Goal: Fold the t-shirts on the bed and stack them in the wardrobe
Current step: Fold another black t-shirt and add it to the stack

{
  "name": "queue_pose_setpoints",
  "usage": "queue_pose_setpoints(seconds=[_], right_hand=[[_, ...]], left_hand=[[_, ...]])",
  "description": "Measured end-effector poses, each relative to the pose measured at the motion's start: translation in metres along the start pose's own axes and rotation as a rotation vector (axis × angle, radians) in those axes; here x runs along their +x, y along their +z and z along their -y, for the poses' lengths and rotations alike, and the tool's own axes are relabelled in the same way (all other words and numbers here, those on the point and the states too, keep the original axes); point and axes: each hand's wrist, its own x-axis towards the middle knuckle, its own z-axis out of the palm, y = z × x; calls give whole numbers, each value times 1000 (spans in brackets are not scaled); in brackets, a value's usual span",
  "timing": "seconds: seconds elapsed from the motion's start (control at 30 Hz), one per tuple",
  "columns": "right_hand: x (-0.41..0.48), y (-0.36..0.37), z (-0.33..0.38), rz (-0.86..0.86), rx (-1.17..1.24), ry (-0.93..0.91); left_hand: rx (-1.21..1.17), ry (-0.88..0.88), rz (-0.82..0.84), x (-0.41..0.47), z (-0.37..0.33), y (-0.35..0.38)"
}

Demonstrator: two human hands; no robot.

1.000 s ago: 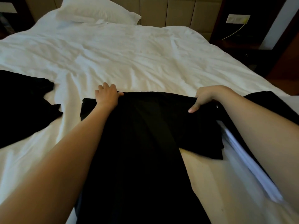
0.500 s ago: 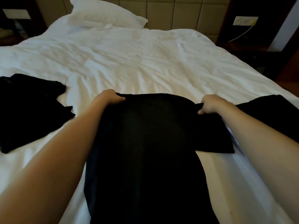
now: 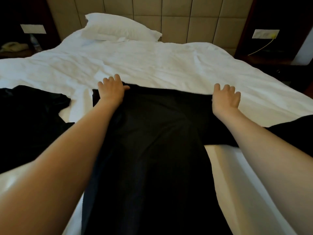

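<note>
Hands flat on soft, creased black t-shirt

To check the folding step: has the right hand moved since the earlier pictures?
Yes. The right hand has uncurled and slid forward, towards the headboard; its fingers now reach past the t-shirt's far edge onto the sheet.

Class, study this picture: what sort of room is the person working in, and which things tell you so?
Most likely a hotel bedroom: a wide bed with white bedding, a white pillow against a padded panel headboard, and a wall socket plate beside it.
</note>
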Motion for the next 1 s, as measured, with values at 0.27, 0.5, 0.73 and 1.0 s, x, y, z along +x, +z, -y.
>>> queue_pose_setpoints(seconds=[0.27, 0.5, 0.73, 1.0], right_hand=[[-28, -3, 40, 20, 195, -135], [-63, 6, 50, 246, 286, -268], [-39, 30, -29, 442, 221, 167], [-26, 0, -39, 329, 982, 678]], left_hand=[[-71, -28, 35, -28, -16, 10], [-270, 232, 364, -91, -83, 15], [-202, 222, 469, -95, -81, 35], [-736, 338, 420, -112, -142, -10]])
